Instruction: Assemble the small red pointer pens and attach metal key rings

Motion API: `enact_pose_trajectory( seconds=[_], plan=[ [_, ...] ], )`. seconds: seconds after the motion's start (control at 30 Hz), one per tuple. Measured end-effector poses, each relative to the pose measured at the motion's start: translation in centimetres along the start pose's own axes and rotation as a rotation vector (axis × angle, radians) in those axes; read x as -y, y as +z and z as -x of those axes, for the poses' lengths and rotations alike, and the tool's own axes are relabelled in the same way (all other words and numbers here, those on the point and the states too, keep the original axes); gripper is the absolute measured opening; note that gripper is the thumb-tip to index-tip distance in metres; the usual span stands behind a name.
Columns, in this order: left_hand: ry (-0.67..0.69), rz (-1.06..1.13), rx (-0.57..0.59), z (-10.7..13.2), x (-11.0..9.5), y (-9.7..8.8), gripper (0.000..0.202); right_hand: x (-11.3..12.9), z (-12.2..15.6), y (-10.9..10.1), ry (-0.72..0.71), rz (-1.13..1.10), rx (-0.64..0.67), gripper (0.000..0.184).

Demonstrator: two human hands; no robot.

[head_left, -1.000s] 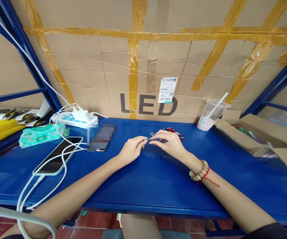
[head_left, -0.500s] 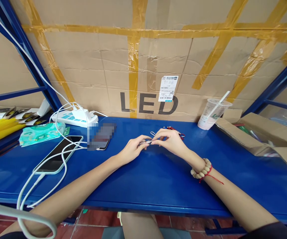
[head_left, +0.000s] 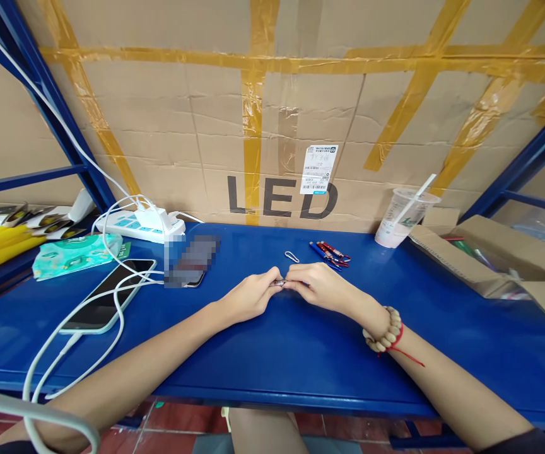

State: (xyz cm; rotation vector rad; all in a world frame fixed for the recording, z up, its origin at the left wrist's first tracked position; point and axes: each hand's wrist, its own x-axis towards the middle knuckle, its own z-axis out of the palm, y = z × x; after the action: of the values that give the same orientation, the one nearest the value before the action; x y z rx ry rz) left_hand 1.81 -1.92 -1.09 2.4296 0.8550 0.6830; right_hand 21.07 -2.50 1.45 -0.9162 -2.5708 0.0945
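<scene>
My left hand (head_left: 253, 295) is closed, thumb and fingers pinching a small silvery cylinder (head_left: 279, 283), its kind too small to make out. From the other side my right hand (head_left: 317, 282) meets it, fingertips closed at the cylinder's right end. Most of the piece is hidden by my fingers. Just beyond the hands lies a silver carabiner clip (head_left: 292, 256) on the blue table (head_left: 263, 359). Several slim red and blue tubes with clips (head_left: 330, 253) lie in a small pile behind my right hand.
At left are a phone on a white cable (head_left: 106, 302), a second phone (head_left: 194, 265), a power strip (head_left: 135, 224) and a tissue pack (head_left: 76, 255). A plastic cup with straw (head_left: 402, 217) and an open cardboard box (head_left: 485, 252) stand right. A large carton (head_left: 216, 126) backs the table.
Both hands have come lower and nearer to me, and their fingers have curled tighter around the cylinder. The carabiner and the coloured tubes are now more exposed.
</scene>
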Motion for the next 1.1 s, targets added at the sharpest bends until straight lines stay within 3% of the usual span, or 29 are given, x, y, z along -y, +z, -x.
enact_pose_trajectory(
  seconds=[0.07,0.23,0.37,0.5,0.6,0.7,0.83,1.1],
  plan=[
    [0.008,-0.05,0.012,0.1,0.2,0.1,0.012,0.4,0.0,0.5,0.074,-0.107,-0.009,0.031],
    [0.038,-0.113,-0.017,0.0,0.1,-0.1,0.013,0.8,-0.4,1.7,0.467,-0.767,0.07,0.044],
    [0.052,-0.086,-0.063,-0.3,0.0,-0.1,0.016,0.6,-0.6,2.0,0.547,-0.884,0.063,0.047],
    [0.015,-0.095,-0.132,-0.8,0.5,0.3,0.022,0.2,-0.5,1.6,0.497,-0.594,0.042,0.048],
    [-0.034,-0.085,-0.194,-1.1,0.9,0.7,0.023,-0.4,-0.2,0.9,0.34,-0.13,-0.091,0.043],
    [-0.065,-0.075,-0.179,-1.2,1.0,0.6,0.024,-1.1,0.1,0.4,0.161,0.162,-0.154,0.035],
    [-0.071,-0.093,-0.115,-1.1,0.8,0.4,0.025,-1.6,0.2,0.2,0.007,0.323,-0.095,0.039],
    [-0.029,-0.078,-0.011,-0.8,0.5,0.2,0.023,-1.0,0.1,-0.2,-0.047,0.321,0.006,0.037]
  ],
)
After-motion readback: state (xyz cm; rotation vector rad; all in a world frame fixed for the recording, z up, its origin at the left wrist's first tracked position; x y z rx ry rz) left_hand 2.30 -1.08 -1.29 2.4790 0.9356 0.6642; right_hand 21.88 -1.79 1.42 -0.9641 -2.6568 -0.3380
